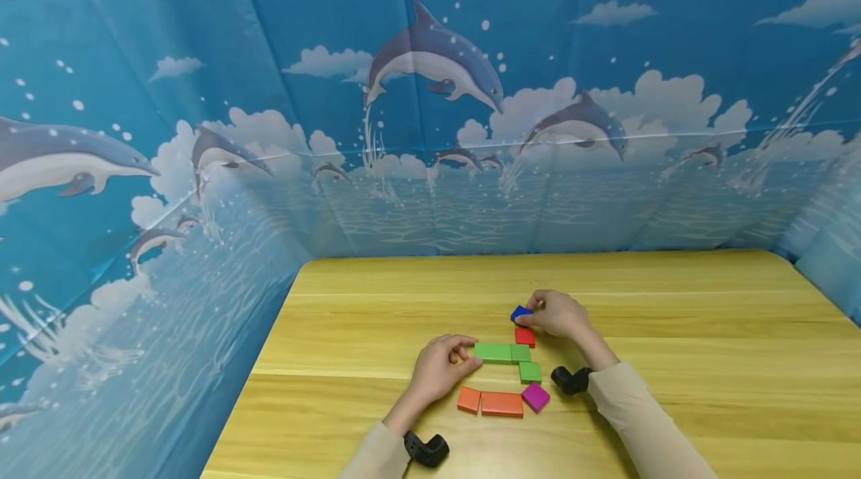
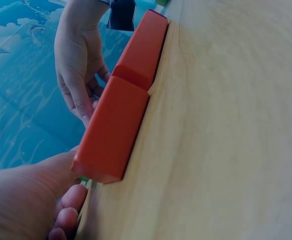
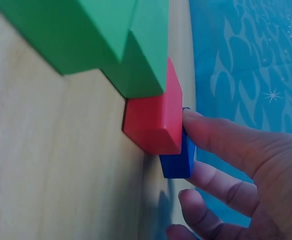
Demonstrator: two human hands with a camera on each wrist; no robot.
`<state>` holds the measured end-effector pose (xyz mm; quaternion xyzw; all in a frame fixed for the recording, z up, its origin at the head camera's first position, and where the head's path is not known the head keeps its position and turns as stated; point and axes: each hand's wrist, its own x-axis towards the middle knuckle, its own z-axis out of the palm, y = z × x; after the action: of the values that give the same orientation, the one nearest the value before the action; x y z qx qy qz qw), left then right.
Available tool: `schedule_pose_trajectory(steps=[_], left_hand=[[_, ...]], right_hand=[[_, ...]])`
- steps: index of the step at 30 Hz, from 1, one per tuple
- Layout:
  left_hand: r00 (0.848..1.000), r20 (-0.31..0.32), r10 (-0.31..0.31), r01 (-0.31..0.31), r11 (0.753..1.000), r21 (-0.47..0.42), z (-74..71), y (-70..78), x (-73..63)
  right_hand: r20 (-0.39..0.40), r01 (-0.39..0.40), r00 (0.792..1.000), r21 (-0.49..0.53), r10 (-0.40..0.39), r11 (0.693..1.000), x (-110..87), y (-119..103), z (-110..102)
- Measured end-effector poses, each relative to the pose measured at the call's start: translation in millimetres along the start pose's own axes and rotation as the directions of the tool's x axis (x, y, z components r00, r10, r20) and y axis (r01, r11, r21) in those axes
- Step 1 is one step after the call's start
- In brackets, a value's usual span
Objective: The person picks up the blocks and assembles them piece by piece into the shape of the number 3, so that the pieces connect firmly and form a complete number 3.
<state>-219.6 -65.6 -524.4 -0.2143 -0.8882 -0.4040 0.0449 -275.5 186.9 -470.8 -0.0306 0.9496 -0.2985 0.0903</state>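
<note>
My right hand (image 1: 563, 313) pinches a small blue block (image 1: 518, 312) between thumb and fingers, right behind a red block (image 1: 525, 338). In the right wrist view the blue block (image 3: 178, 164) stands close against the red one (image 3: 153, 120). Thumb and index finger of my left hand (image 1: 433, 371) grip the left end of a long green block (image 1: 492, 353). A smaller green block (image 1: 521, 353) adjoins its right end, and another green block (image 1: 530, 372) lies just in front. The left wrist view mostly hides the left fingertips behind an orange block (image 2: 113, 132).
Nearer the body, a small orange block (image 1: 468, 399), a long orange block (image 1: 501, 404) and a turned purple block (image 1: 536, 397) form a row. All lie on a wooden table (image 1: 336, 359). A blue dolphin-print curtain (image 1: 430, 217) hangs behind and beside it.
</note>
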Motion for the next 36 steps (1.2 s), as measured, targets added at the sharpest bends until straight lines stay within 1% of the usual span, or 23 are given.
schedule_pose_trajectory(steps=[7, 11, 16, 21, 25, 27, 30, 33, 36], left_hand=[[1.0, -0.001, 0.012, -0.012, 1.0, 0.001, 0.1, -0.5, 0.1], [1.0, -0.001, 0.01, -0.01, 1.0, 0.003, -0.6, -0.9, -0.4], [1.0, -0.008, 0.024, -0.024, 1.0, -0.001, -1.0, -0.9, -0.7], [1.0, -0.005, 0.013, -0.013, 1.0, 0.006, -0.4, -1.1, -0.2], [1.0, -0.007, 0.002, -0.002, 1.0, 0.009, -0.6, -2.2, 0.0], [1.0, -0.006, 0.003, -0.003, 1.0, 0.007, -0.4, -2.7, -0.2], [1.0, -0.004, 0.009, -0.009, 1.0, 0.005, 0.1, -3.0, -0.4], [1.0, -0.004, 0.017, -0.017, 1.0, 0.011, 0.7, -3.5, -0.2], [1.0, -0.008, 0.018, -0.017, 1.0, 0.019, 0.3, -3.8, -0.2]], right_hand=[[0.008, 0.011, 1.0, 0.01, -0.011, 1.0, -5.0, -3, -1], [0.005, 0.011, 1.0, 0.017, -0.011, 1.0, -8.1, -5, -2], [-0.002, 0.015, 1.0, 0.024, -0.015, 1.0, -9.8, -6, -2], [-0.006, 0.011, 1.0, 0.026, -0.01, 1.0, -9.2, -5, 0], [-0.011, 0.042, 0.999, 0.038, -0.042, 0.998, -9.0, -4, -3], [-0.025, 0.078, 0.997, 0.058, -0.077, 0.995, -11.3, -2, -9], [-0.069, 0.149, 0.987, 0.078, -0.143, 0.986, -20.5, 4, -24], [-0.108, 0.208, 0.974, 0.067, -0.2, 0.976, -37.6, 11, -43], [-0.106, 0.233, 0.968, 0.036, -0.228, 0.972, -60.0, 20, -60]])
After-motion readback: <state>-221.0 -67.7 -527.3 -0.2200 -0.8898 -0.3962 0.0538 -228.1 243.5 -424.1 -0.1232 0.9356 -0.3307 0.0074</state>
